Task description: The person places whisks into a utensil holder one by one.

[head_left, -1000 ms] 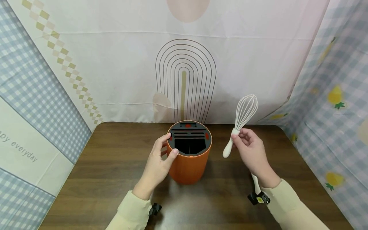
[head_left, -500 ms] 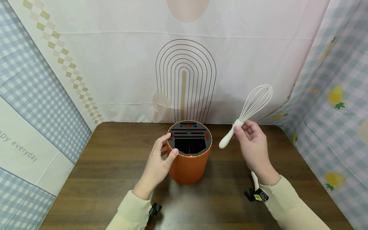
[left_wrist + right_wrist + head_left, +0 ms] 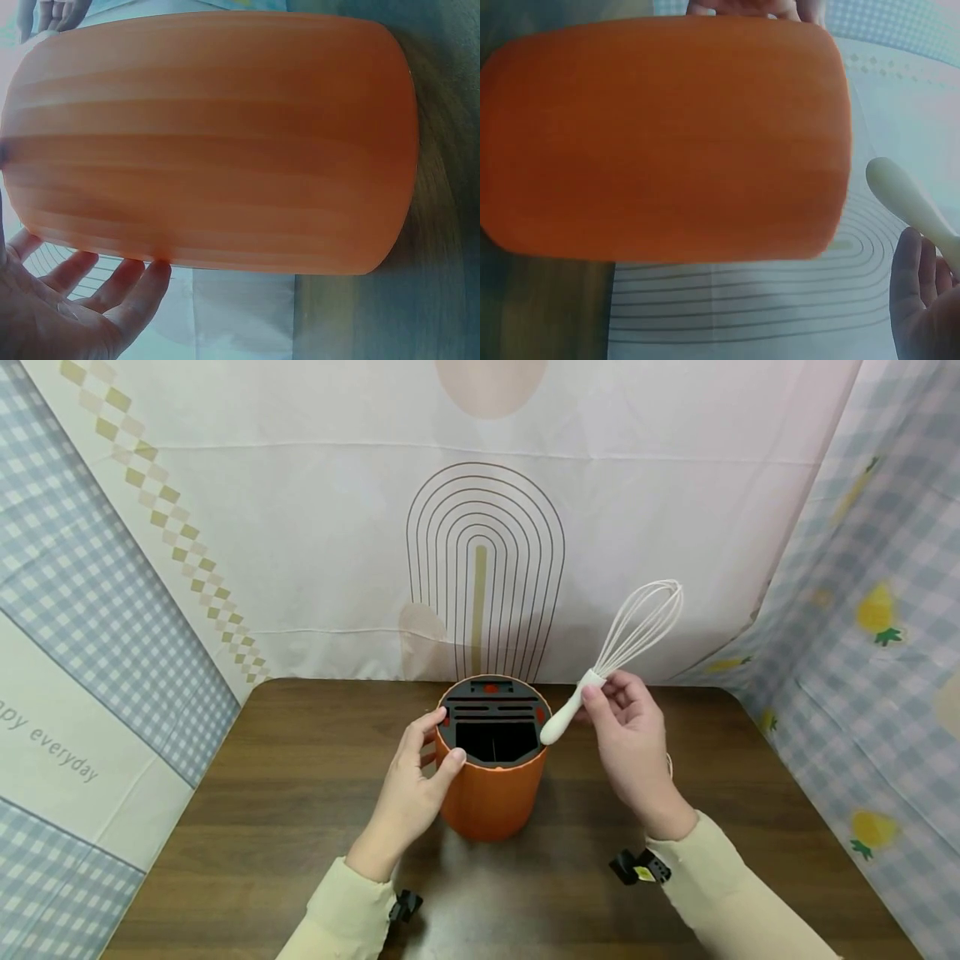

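Whisk (image 3: 592,678), white, one: held aslant in the air to the right of the holder, wire loops up and away, handle sloping down to the left. We see the handle's end overlap the holder's right rim in the head view; the right wrist view shows a gap between the two.

Right hand (image 3: 632,735): thumb and fingers pinching the whisk at the upper handle, just under the wires.

Holder (image 3: 491,802), orange, round-sided: standing upright on the worktop. Its dark grey top insert (image 3: 493,713) has narrow slots, a larger divided compartment nearest the person, and red patches.

Left hand (image 3: 411,785): gripping the holder's upper left side, thumb on the near rim, fingers curved about the far side and slightly spread.

Worktop (image 3: 300,827), brown wood grain, beneath the holder. Beside the right wrist we note a pale curved edge (image 3: 670,766), mostly hidden; we cannot tell what it belongs to.

Sleeves, pale (image 3: 738,889), both arms; small black devices (image 3: 405,906) at the wrists.

Backdrop cloth (image 3: 330,527), white, with line arches; blue gingham (image 3: 112,552) at left; checked cloth with yellow fruit prints (image 3: 918,693) at right.
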Demonstrator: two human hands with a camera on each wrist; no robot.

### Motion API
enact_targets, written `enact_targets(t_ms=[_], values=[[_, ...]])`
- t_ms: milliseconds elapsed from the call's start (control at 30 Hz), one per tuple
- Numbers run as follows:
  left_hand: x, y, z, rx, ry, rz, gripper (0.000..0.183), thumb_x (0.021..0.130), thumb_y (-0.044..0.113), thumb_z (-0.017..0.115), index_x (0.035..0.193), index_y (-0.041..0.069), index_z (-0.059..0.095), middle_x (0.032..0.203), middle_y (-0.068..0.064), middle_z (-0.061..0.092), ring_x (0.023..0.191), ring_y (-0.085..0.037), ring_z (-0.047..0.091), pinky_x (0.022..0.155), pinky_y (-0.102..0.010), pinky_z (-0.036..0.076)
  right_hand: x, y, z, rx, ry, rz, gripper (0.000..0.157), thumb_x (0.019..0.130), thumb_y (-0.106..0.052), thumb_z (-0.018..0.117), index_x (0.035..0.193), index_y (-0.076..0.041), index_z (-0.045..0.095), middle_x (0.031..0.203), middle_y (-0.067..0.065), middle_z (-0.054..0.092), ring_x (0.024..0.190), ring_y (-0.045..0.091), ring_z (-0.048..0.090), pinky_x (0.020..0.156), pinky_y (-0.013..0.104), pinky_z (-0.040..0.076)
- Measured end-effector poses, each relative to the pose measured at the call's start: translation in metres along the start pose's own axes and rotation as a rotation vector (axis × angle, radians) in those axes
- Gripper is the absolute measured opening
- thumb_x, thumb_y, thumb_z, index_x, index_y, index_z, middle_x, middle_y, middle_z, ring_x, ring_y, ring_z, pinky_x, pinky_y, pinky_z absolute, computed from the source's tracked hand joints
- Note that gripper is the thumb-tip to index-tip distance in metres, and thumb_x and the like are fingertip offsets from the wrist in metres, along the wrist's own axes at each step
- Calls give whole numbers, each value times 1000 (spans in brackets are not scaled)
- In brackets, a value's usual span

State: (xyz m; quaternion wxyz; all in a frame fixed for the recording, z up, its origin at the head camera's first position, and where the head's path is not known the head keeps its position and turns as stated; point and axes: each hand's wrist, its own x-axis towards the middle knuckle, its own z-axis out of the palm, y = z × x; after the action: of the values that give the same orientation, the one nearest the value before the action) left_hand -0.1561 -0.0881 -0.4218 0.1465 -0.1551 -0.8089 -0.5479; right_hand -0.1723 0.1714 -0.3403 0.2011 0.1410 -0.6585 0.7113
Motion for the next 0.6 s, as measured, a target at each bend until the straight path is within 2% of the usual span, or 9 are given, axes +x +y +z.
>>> enact_targets(t_ms=[367,600], values=[[1,0,0,4,-3,5,57,95,36,60,146,32,36,144,3,40,122,-22,47,97,-46,47,-2,7,17,-12,-66,27,29,96,-10,60,119,5,51,99,20,56,83,24,64,75,35,56],[0,0,0,-2,-4,0,56,95,37,60,146,31,36,145,3,39,121,-22,47,97,-46,47,-3,11,24,5,-106,56,28,95,-10,61,114,6,50,102,21,57,87,26,64,77,38,56]])
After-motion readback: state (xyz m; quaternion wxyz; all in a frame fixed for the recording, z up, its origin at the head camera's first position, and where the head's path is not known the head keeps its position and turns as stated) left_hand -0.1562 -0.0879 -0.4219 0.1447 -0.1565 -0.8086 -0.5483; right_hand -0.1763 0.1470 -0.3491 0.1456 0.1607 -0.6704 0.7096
